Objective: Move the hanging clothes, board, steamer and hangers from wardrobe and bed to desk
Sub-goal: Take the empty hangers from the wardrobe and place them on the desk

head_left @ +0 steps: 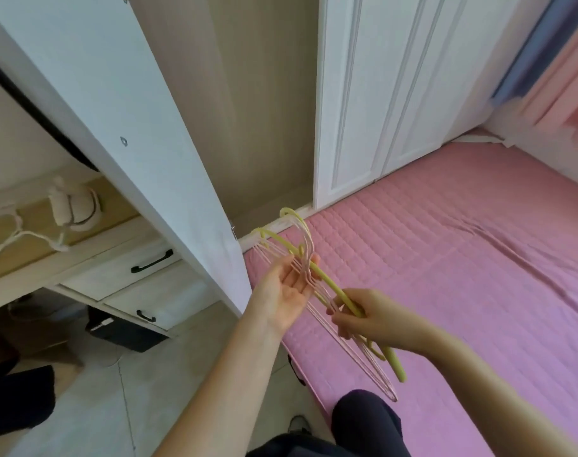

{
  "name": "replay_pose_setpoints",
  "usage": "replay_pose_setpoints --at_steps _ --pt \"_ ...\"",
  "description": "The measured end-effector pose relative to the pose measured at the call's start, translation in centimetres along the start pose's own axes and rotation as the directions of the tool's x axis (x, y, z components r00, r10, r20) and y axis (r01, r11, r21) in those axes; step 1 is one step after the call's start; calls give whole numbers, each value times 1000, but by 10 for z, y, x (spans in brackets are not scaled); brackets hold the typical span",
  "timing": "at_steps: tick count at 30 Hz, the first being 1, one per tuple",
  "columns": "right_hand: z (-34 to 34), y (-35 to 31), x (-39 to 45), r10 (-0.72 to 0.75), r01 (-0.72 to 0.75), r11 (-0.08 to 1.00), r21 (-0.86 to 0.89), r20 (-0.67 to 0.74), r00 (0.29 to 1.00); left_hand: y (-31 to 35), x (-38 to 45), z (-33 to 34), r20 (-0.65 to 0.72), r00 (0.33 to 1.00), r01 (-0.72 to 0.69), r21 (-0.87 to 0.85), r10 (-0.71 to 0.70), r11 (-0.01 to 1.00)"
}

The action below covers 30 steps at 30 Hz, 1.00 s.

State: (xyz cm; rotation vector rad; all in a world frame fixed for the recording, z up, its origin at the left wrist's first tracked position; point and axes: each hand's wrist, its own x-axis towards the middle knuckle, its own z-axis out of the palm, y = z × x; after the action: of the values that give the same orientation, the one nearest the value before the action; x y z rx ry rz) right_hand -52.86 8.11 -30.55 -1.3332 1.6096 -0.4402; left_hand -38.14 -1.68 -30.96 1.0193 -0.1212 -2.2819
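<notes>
My dark-trousered knee (363, 420) sits at six o'clock, against the edge of the pink quilted bed cover (462, 258) that fills the four o'clock side. Just above it, my right hand (370, 319) curls its fingers round a bundle of thin pink wire hangers and thicker yellow plastic hangers (330, 291). The bundle's long axis runs from five o'clock, where the shoulder ends hang below my fist, up toward eleven o'clock, where the hooks point at the wardrobe. My left hand (289, 288) lies palm up with fingers loosely straight under the middle of the bundle, touching the pink wires. Beyond the hooks stands the open white wardrobe door (142, 133), with the beige wardrobe interior (248, 110) at twelve o'clock. Farther off at nine o'clock, a white handheld steamer (71, 206) with its cord rests on the cream wooden desk with black drawer handles (116, 268).
</notes>
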Motion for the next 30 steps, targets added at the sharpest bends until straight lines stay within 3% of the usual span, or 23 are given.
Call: replay_pose_setpoints --at_steps 4,8,16,21,25,30 --pt "13 1 -18 76 -85 973 214 50 996 -19 -14 -9 -34 998 63 73 -61 995" --pt "28 10 -34 129 -145 866 478 66 989 -38 -32 -17 -54 994 97 87 -92 992" --pt "59 32 -87 93 -203 817 539 224 970 -84 -80 -40 -63 997 55 189 -44 980" --pt "88 46 -125 17 -158 817 555 250 968 -115 -125 -72 -142 977 -79 462 161 884" --pt "111 51 -146 -11 -159 790 593 273 962 -132 -166 -102 -203 883 -199 653 422 730" --pt "139 41 -159 -48 -176 765 619 328 944 -149 -213 -113 -34 738 -445 726 674 524"
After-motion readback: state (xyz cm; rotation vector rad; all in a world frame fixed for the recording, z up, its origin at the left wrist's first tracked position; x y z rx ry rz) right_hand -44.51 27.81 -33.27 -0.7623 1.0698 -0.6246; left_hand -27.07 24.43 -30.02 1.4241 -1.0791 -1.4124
